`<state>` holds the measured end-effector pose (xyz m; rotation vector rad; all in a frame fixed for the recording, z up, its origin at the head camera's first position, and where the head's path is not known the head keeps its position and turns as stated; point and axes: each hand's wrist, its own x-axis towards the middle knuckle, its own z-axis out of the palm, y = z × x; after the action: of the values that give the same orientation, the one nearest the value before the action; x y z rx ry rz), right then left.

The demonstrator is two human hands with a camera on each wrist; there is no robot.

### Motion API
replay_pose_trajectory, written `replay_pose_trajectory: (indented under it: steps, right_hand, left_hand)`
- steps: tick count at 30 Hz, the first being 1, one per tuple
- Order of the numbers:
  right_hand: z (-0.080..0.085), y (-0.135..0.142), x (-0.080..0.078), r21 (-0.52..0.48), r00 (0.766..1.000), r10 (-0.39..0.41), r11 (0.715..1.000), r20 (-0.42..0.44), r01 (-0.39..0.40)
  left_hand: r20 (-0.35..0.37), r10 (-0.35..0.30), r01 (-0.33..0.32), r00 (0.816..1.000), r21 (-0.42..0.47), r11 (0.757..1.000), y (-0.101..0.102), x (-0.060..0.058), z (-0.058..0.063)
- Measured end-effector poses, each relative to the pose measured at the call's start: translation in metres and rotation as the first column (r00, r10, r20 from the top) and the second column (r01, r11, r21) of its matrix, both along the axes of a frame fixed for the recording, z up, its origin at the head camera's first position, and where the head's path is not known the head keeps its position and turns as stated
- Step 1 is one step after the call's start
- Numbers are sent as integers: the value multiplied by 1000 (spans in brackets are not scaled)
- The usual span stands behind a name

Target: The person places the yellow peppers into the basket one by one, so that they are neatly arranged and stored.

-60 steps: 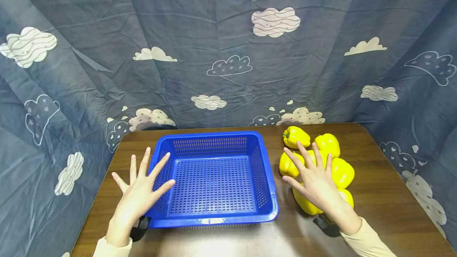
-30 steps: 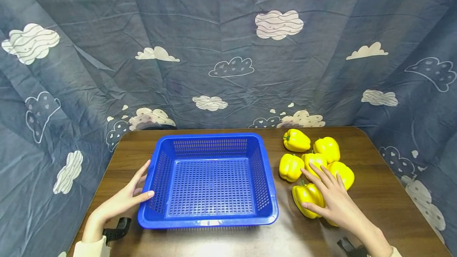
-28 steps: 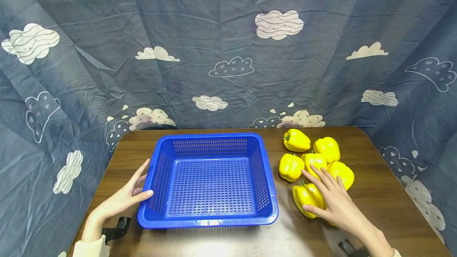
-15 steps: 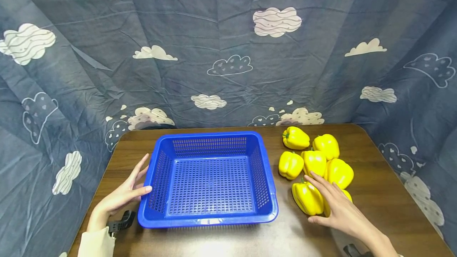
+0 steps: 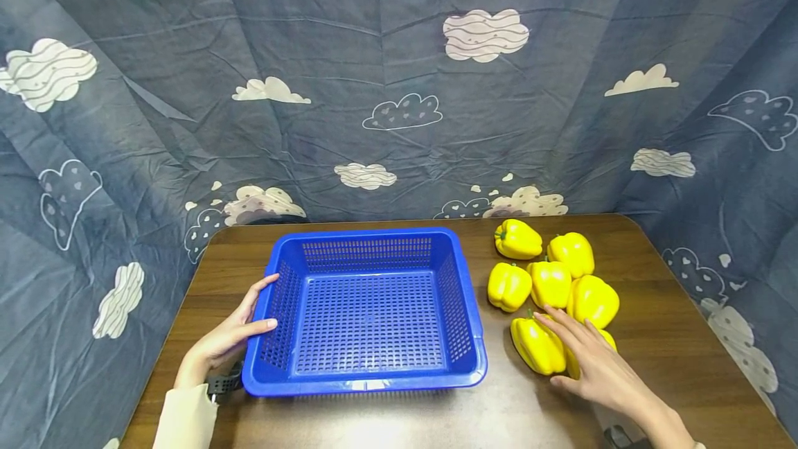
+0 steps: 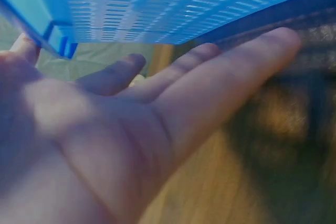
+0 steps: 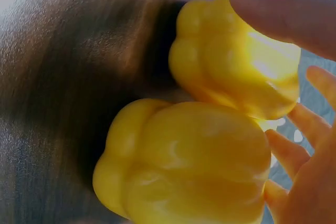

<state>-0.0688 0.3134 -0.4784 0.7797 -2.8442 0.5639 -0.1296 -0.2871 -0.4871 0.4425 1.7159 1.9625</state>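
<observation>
A blue plastic basket [image 5: 368, 385] with slotted walls stands on the brown table. My left hand [image 5: 231, 335] is at its left rim, thumb and index fingertip over the edge. In the left wrist view the fingers [image 6: 220, 82] stretch out straight along the basket's outer side [image 6: 157, 9]. My right hand [image 5: 601, 366] hovers with spread fingers over the front yellow bell peppers, partly covering one [image 5: 607, 339] behind it. Another bell pepper [image 5: 537, 346] lies just left of its fingers. The right wrist view has two bell peppers [image 7: 194, 156] below the thumb [image 7: 294, 22], fingertips right at their ends.
Several more yellow bell peppers [image 5: 508, 287] lie grouped right of the basket, one [image 5: 517, 239] near the table's back edge. A dark blue curtain [image 5: 399, 54] with cloud prints hangs behind the table [image 5: 673, 352]. Black wrist devices [image 5: 224, 383] sit under both wrists.
Both hands have come down from spread above the table. My left hand has moved right onto the basket's rim; my right has drawn back toward the front peppers. Basket and peppers stay put.
</observation>
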Motion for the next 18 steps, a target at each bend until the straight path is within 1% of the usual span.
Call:
replay_pose_trajectory:
  steps: [10,14,18]
  right_hand:
    - [-9,-1,-5,47,996,8,999,-93,-3]
    - [-10,-2,-8,64,993,21,998,-117,-13]
    - [-10,-2,-10,77,989,33,997,-141,-23]
  left_hand:
    - [-13,87,-87,996,2,996,8,0,-7]
    - [-28,110,-110,994,6,994,10,1,-7]
    - [-12,128,-128,992,-2,992,10,2,-7]
